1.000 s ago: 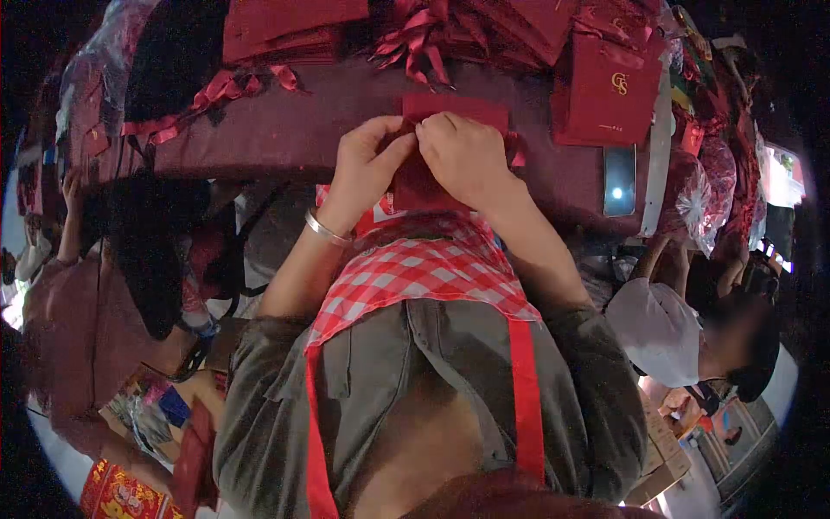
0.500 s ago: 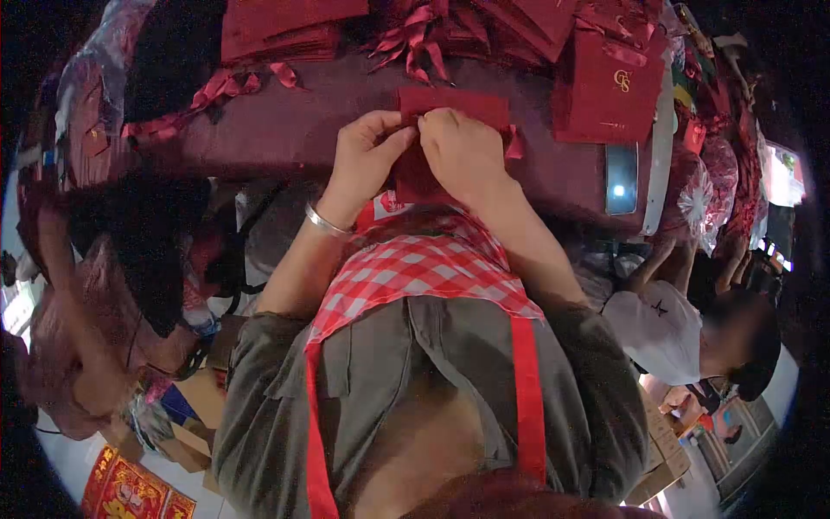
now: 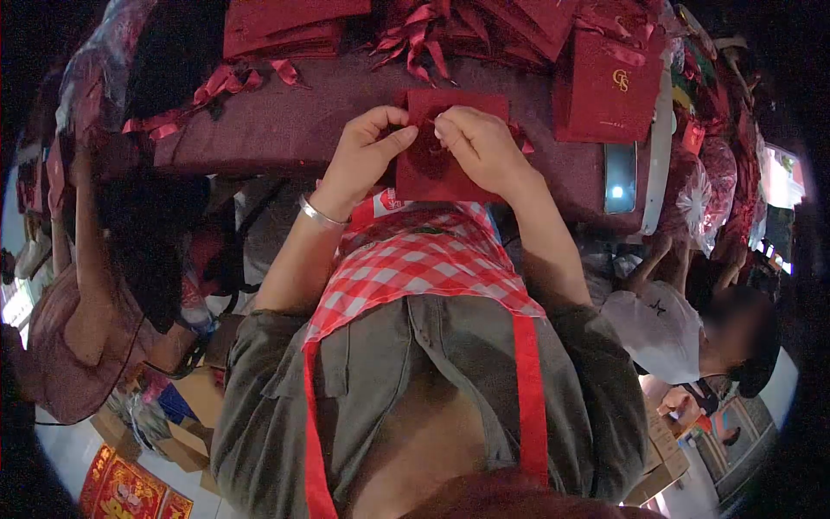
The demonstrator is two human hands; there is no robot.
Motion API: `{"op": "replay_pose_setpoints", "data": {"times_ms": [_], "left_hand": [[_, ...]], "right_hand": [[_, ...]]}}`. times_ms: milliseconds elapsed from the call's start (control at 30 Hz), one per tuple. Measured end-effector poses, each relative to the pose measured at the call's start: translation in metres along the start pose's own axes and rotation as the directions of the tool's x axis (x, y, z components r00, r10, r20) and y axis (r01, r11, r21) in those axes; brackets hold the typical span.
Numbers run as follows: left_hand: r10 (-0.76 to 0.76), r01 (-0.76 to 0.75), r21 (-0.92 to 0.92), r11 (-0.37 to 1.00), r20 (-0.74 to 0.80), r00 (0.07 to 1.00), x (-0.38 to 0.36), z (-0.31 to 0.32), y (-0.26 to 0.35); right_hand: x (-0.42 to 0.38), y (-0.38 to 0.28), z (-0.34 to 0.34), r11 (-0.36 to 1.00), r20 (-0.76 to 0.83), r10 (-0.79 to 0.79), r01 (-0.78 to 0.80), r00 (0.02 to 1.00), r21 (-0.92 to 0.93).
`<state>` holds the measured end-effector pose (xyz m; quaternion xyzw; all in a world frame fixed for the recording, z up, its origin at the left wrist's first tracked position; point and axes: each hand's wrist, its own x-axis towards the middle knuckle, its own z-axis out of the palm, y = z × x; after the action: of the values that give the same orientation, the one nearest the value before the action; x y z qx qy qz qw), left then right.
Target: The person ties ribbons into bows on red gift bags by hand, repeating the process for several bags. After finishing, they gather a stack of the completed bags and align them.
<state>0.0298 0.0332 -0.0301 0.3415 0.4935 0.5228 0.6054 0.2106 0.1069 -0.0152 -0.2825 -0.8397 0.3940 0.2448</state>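
A dark red bag (image 3: 458,177) lies at the near edge of the cloth-covered table, in front of my apron. Over its left side is my left hand (image 3: 367,156), thumb and fingers pinched together at the bag's upper part; what they hold is too small to make out. My right hand (image 3: 484,147) is closed in a pinch over the bag's right half, a little apart from the left, its held item also unclear. A bit of red ribbon (image 3: 521,138) shows just beyond my right hand.
Stacked red bags (image 3: 285,30) and loose ribbons (image 3: 415,39) lie at the table's far side. A bag with gold lettering (image 3: 609,91) and a phone (image 3: 620,177) are on the right. Other people sit at the left (image 3: 86,320) and right (image 3: 661,329).
My right hand has moved slightly right, away from my left, uncovering more of the bag's middle. The person at the left has shifted an arm.
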Motion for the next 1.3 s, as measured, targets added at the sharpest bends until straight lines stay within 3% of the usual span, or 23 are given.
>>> {"op": "replay_pose_setpoints", "data": {"times_ms": [267,333,533,667,733,800,900,1033,1100,1133,1233,1300], "left_hand": [[0.027,-0.027,0.050,0.998,0.015,1.000,-0.002,-0.004,0.001],[-0.057,0.064,0.147,0.987,-0.050,0.997,-0.003,-0.001,0.006],[-0.050,0.053,0.068,0.996,-0.048,0.998,-0.003,0.000,0.004],[0.030,-0.016,0.173,0.985,-0.081,0.996,-0.001,0.001,-0.002],[0.191,-0.160,0.286,0.945,-0.086,0.978,0.001,0.001,-0.009],[0.194,-0.155,0.295,0.943,-0.106,0.975,0.000,0.004,-0.010],[0.245,-0.187,0.371,0.910,-0.115,0.963,-0.003,0.008,-0.005],[0.297,-0.188,0.459,0.868,-0.177,0.939,-0.002,0.007,-0.008],[0.291,-0.195,0.423,0.885,-0.176,0.940,-0.003,0.009,-0.009],[0.288,-0.205,0.384,0.900,-0.172,0.942,-0.002,0.009,-0.009],[0.292,-0.186,0.492,0.850,-0.148,0.945,0.000,0.003,-0.012],[0.289,-0.196,0.441,0.876,-0.155,0.945,-0.002,0.007,-0.013]], "right_hand": [[0.004,-0.004,0.000,0.996,0.040,0.039,-0.036,0.998,-0.083],[0.004,-0.004,0.001,0.995,0.039,0.031,-0.027,0.999,-0.099],[0.004,-0.009,0.003,0.996,0.034,0.032,-0.028,0.999,-0.089],[0.006,-0.016,0.012,0.946,-0.013,0.102,-0.101,0.995,-0.310],[0.009,-0.018,0.016,0.922,-0.037,0.103,-0.109,0.994,-0.371],[0.011,-0.022,0.021,0.815,0.016,0.112,-0.083,0.994,-0.574],[0.017,-0.039,0.019,0.719,0.016,0.080,-0.047,0.997,-0.694],[0.017,-0.030,0.028,0.729,0.002,0.067,-0.048,0.998,-0.683],[0.014,-0.022,0.030,0.851,-0.111,0.070,-0.117,0.991,-0.511],[0.014,-0.019,0.028,0.851,-0.110,0.071,-0.117,0.991,-0.512],[0.017,-0.013,0.020,0.913,-0.050,0.106,-0.117,0.993,-0.390],[0.022,-0.013,0.011,0.925,0.182,0.067,0.008,0.981,-0.380]]}}
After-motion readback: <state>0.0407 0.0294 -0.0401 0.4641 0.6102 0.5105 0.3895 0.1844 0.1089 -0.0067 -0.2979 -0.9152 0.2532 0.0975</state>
